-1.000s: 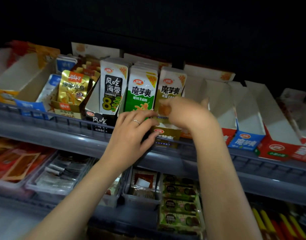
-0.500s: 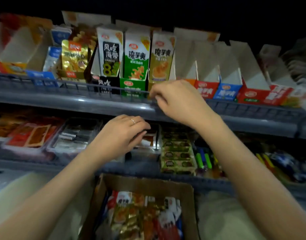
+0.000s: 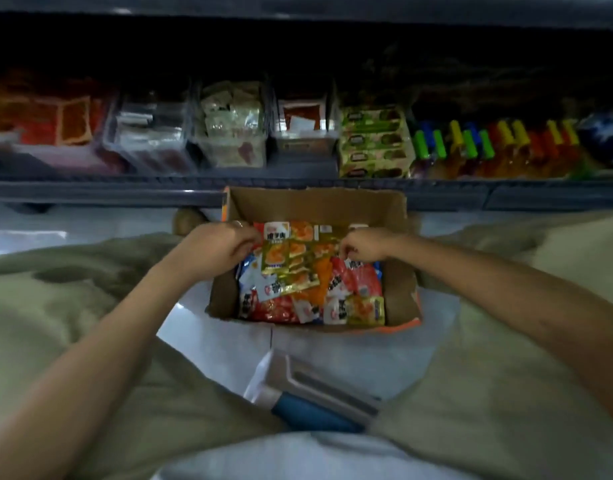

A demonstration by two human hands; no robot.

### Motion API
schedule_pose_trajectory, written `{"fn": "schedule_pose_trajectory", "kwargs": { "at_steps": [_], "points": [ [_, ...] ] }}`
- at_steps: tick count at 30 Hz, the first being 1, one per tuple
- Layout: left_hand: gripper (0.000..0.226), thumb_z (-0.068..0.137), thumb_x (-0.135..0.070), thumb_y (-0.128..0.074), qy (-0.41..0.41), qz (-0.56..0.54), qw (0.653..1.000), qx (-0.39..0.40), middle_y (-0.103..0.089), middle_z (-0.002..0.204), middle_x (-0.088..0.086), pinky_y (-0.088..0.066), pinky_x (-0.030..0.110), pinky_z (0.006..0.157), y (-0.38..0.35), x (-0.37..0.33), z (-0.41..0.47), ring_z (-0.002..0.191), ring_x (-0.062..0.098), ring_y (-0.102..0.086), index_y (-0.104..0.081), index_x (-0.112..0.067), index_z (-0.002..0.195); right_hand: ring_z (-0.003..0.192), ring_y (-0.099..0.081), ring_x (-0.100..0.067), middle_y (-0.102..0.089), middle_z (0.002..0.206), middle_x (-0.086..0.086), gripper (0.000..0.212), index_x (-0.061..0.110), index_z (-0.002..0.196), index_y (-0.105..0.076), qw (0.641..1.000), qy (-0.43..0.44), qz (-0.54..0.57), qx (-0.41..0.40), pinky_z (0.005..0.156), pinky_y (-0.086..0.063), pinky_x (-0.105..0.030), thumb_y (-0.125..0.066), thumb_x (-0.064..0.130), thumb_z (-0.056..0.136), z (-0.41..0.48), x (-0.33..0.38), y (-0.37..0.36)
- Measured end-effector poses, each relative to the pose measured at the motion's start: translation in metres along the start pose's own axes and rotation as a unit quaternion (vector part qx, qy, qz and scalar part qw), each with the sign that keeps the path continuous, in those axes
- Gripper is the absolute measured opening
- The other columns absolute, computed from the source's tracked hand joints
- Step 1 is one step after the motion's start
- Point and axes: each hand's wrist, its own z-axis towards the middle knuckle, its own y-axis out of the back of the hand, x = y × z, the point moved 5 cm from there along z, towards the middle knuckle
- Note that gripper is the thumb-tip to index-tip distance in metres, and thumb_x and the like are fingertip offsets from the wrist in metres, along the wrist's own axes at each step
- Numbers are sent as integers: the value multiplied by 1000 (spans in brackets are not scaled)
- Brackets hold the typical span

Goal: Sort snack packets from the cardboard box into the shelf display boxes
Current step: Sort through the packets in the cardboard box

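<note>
**Q:** What is lying nearest the lens?
**A:** A white-and-blue object is resting on the pale floor between the person's legs, just short of the near wall of the cardboard box.

**Q:** And the hands?
**A:** Both are reaching into the box. The left hand is curling its fingers round the snack packets by the left wall. The right hand is pinching them toward the far right.

**Q:** Any room beyond?
**A:** Little. The far rim is sitting just beside the shelf edge, where clear bins are standing side by side.
</note>
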Motion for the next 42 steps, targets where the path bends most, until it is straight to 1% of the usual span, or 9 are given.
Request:
{"fn": "schedule_pose_trajectory", "kwargs": {
  "at_steps": [5, 13, 19, 25, 29, 31, 35, 39, 42],
  "points": [
    [25, 94, -15, -54, 45, -1, 999, 10, -69, 108, 9, -47, 34, 75, -17, 24, -13, 94, 28, -63, -66, -15, 116, 87, -58, -22, -63, 102, -4, 23, 6, 108, -63, 986, -57, 157, 19, 76, -45, -30, -46, 3, 92, 30, 3, -74],
    [28, 98, -16, -46, 97, -31, 995, -1, -66, 117, 4, -50, 35, 82, -12, 44, -9, 101, 23, -62, -64, -16, 119, 99, -59, -22, -57, 106, -4, 31, 3, 117, -52, 845, -167, 490, -138, 79, -48, -29, -62, 17, 91, 104, 59, -88],
    [29, 97, -16, -44, 132, -47, 990, 31, -66, 114, 3, -44, 31, 78, -19, 60, -14, 98, 22, -61, -62, -17, 120, 89, -67, -29, -68, 96, -12, 34, 11, 73, -55, 816, -301, 481, -113, 78, -56, -39, -61, 41, 88, 147, 80, -95],
    [29, 95, -16, -48, 180, -115, 976, 31, -64, 117, -2, -47, 29, 83, -36, 73, -19, 103, 18, -59, -60, -21, 121, 80, -62, -17, -65, 91, -7, 19, 8, 101, -59, 708, -216, 672, -36, 66, -49, -23, -45, 21, 99, 142, 107, -80],
    [30, 94, -17, -54, 167, -225, 958, 63, -51, 128, 7, -37, 22, 92, -58, 66, -10, 115, 21, -50, -58, -18, 123, 84, -60, -14, -62, 92, -2, 14, 18, 102, -54, 730, -39, 681, 44, 73, -48, -23, -42, 12, 99, 108, 120, -57],
    [33, 91, -26, -57, 176, -270, 945, 62, -44, 134, 11, -37, 37, 106, -67, 62, -8, 125, 27, -42, -55, -25, 124, 89, -61, -14, -62, 98, -1, 15, 22, 104, -52, 731, 27, 680, 57, 79, -48, -26, -43, 12, 99, 94, 118, -50],
    [44, 79, -43, -63, 250, -393, 885, 2, -43, 135, 11, -47, 46, 99, -73, 58, -9, 124, 29, -46, -44, -41, 118, 85, -62, -9, -61, 99, -1, 16, 20, 111, -52, 737, 120, 656, 113, 81, -48, -26, -43, 14, 99, 65, 121, -27],
    [35, 86, 1, -63, 271, -527, 802, -77, -53, 117, 9, -51, 44, 88, -60, 49, -5, 111, 25, -53, -41, -25, 93, 67, -55, -7, -55, 74, 3, 13, 7, 102, -54, 804, 160, 563, 104, 78, -46, -27, -44, 15, 100, 47, 132, -25],
    [34, 85, 9, -58, 298, -489, 813, -110, -56, 99, 6, -52, 41, 74, -52, 61, -7, 95, 29, -59, -46, -22, 82, 66, -57, -8, -55, 72, 1, 27, 15, 80, -54, 844, 112, 525, -7, 74, -50, -24, -38, 20, 102, 56, 132, -35]
  ]
}}
